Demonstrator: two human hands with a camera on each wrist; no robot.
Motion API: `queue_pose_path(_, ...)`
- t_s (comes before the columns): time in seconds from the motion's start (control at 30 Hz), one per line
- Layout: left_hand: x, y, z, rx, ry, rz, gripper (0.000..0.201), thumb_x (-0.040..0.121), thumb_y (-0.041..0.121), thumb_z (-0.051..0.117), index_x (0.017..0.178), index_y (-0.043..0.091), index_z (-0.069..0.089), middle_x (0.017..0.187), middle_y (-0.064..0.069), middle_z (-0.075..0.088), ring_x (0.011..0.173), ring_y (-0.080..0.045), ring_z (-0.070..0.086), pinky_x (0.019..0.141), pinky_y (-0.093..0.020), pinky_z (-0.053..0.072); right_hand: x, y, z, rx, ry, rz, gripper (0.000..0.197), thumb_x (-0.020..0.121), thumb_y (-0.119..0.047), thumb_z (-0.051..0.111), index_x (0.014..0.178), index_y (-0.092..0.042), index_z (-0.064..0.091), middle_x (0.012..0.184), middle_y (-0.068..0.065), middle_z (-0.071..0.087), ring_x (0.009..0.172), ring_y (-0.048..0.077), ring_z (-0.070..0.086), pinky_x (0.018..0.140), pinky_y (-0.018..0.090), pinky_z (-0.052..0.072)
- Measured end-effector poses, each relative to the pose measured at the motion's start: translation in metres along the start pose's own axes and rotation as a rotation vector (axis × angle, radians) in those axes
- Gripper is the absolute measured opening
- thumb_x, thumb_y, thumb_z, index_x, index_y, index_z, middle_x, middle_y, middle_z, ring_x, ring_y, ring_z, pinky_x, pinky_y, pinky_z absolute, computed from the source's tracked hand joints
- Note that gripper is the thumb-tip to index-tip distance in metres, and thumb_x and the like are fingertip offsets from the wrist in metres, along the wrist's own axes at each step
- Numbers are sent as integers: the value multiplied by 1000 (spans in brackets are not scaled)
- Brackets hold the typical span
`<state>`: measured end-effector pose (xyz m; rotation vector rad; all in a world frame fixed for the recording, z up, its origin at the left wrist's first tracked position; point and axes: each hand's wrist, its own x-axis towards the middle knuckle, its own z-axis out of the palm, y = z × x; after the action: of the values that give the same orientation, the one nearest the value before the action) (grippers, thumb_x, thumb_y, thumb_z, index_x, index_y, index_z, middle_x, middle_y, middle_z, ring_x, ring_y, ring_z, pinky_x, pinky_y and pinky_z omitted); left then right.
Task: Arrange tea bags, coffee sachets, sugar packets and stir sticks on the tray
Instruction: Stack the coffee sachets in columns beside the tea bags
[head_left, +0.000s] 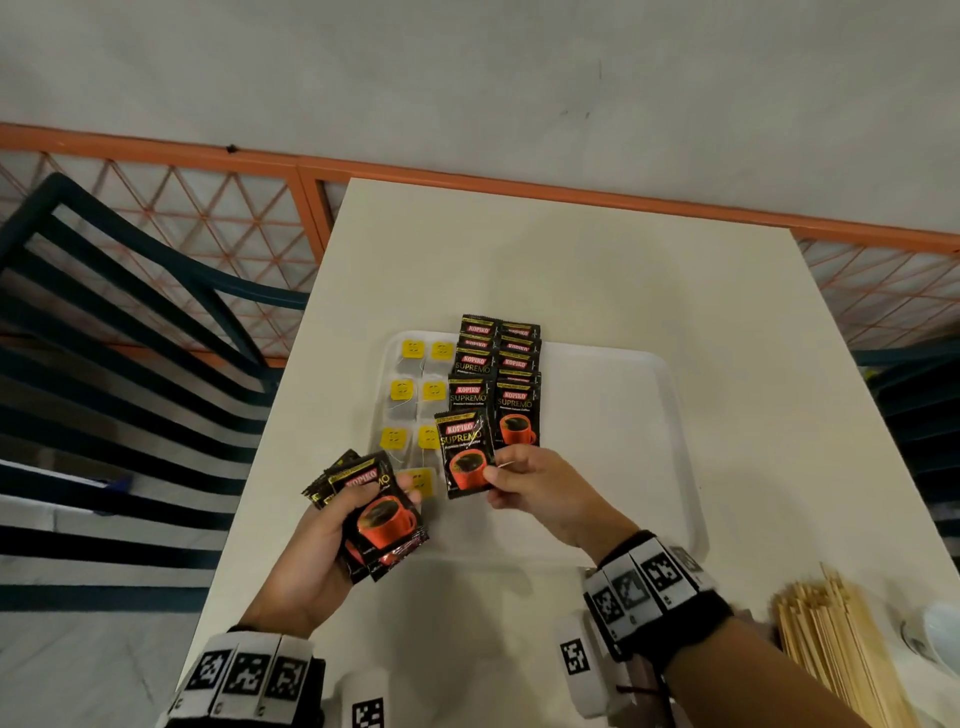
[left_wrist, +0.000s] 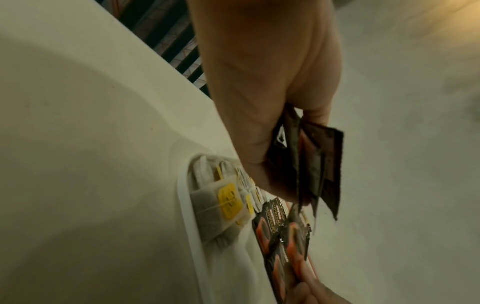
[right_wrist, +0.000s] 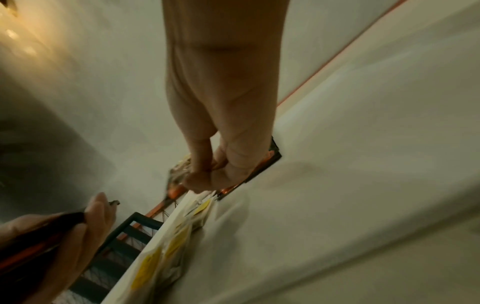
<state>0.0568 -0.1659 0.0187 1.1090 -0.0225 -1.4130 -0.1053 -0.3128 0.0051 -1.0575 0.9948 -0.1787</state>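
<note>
A white tray (head_left: 670, 426) lies on the cream table (head_left: 571, 270). Tea bags with yellow tags (head_left: 402, 389) lie in two columns at its left. Black coffee sachets (head_left: 514, 364) overlap in two columns beside them. My right hand (head_left: 524, 480) pinches one coffee sachet (head_left: 464, 452) by its lower right corner, at the near end of the left sachet column. My left hand (head_left: 322, 551) grips a small stack of coffee sachets (head_left: 382, 514) over the tray's near left corner. In the left wrist view the stack (left_wrist: 311, 162) fans out of the left hand (left_wrist: 262, 115) above the tea bags (left_wrist: 228, 199).
A bundle of wooden stir sticks (head_left: 836, 649) lies at the table's near right, beside a white dish (head_left: 935, 634). A dark slatted chair (head_left: 130, 364) stands left of the table. An orange mesh fence (head_left: 311, 171) runs behind. The tray's right half is bare.
</note>
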Motion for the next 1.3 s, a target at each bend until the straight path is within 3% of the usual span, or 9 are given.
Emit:
queue_pose_path(0.1, 1, -1, -1, -26, 9, -2, 45, 84, 12, 47, 127, -4, 49, 93, -12, 71, 82, -22, 70, 66, -34, 58, 13, 0, -2, 39, 157, 29, 8, 87, 4, 57, 94, 1, 55, 103, 14, 57, 71, 20, 64, 62, 20, 57)
queue_pose_path(0.23, -2, -4, 0, 11, 13, -6, 38, 90, 6, 42, 125, -5, 50, 92, -15, 72, 77, -23, 71, 63, -32, 59, 21, -4, 3, 0, 250, 40, 10, 86, 4, 58, 89, -5, 54, 90, 12, 60, 64, 18, 64, 52, 17, 55)
queue_pose_path(0.57, -6, -6, 0, 120, 73, 3, 20, 91, 6, 44, 103, 8, 60, 81, -11, 74, 69, -22, 72, 50, -28, 55, 27, 5, 13, -354, 398, -28, 18, 84, -6, 63, 85, -13, 46, 89, 14, 59, 52, 16, 56, 50, 22, 52)
queue_pose_path(0.77, -2, -9, 4, 176, 115, -17, 26, 88, 9, 53, 113, 9, 60, 96, -17, 72, 78, -26, 72, 55, -31, 57, 25, 5, 12, -583, 410, -123, 19, 88, -17, 60, 93, -12, 42, 98, 10, 59, 81, 20, 54, 53, 15, 35)
queue_pose_path(0.83, 1, -11, 8, 194, 116, -12, 32, 86, 9, 56, 118, 9, 59, 102, -19, 70, 81, -28, 72, 59, -35, 59, 13, -3, 16, -631, 367, -181, 16, 92, -26, 55, 96, -12, 48, 90, 0, 57, 76, 10, 53, 55, 11, 34)
queue_pose_path(0.9, 5, -11, 14, 201, 101, -8, 32, 85, 9, 58, 117, 10, 60, 99, -17, 71, 79, -28, 72, 60, -37, 59, -3, -7, 22, -601, 167, -201, 23, 93, -37, 49, 95, -14, 53, 80, -8, 55, 67, 3, 51, 57, 12, 37)
queue_pose_path(1.0, 9, -12, 24, 217, 71, 17, 27, 87, 10, 57, 114, 11, 61, 99, -19, 71, 82, -30, 71, 60, -38, 59, -22, -2, 25, -560, -58, -183, 26, 89, -41, 54, 98, -17, 56, 81, -5, 60, 62, 3, 55, 56, 12, 41)
queue_pose_path(1.17, 12, -17, 33, 227, 21, -4, 27, 88, 16, 56, 115, 11, 61, 102, -21, 70, 86, -35, 70, 62, -38, 58, -22, 16, 16, -539, 35, -166, 11, 84, -27, 66, 81, -26, 55, 73, -6, 58, 61, 4, 52, 56, 15, 42)
queue_pose_path(1.3, 10, -20, 29, 202, -67, -36, 37, 82, 2, 53, 118, 5, 58, 107, -22, 68, 91, -35, 68, 66, -37, 57, -19, 17, 7, -457, 38, -107, 7, 87, -21, 62, 85, -16, 57, 77, -3, 58, 63, 6, 52, 52, 12, 43)
